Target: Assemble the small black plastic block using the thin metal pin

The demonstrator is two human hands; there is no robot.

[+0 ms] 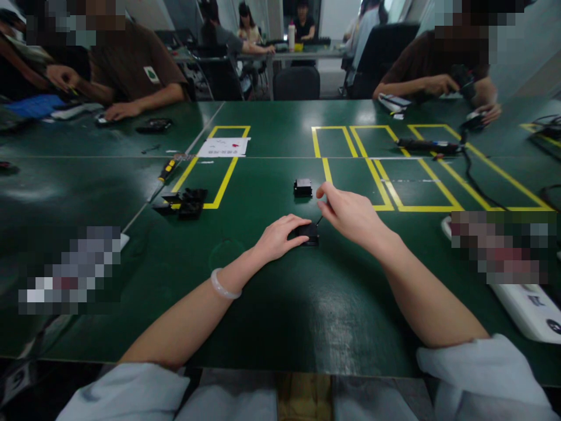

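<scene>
My left hand [277, 238] lies on the green table with thumb and fingers closed round a small black boxy part [311, 235]. Pinched in my right hand [350, 215] is a thin dark rod [319, 221], which slants down to the right side of that part. Its upper end is hidden by my fingers, so I cannot tell the exact kind of tool. Just beyond my hands sits a similar black block [302, 187] with a pale grey top.
To the left lie several black parts [188, 203] and a yellow-and-black screwdriver [168, 169]. A paper label [224, 147] is stuck inside yellow tape outlines. Phone-like white objects [532, 313] flank me. A black cylindrical tool [429, 145] lies far right; co-workers sit opposite.
</scene>
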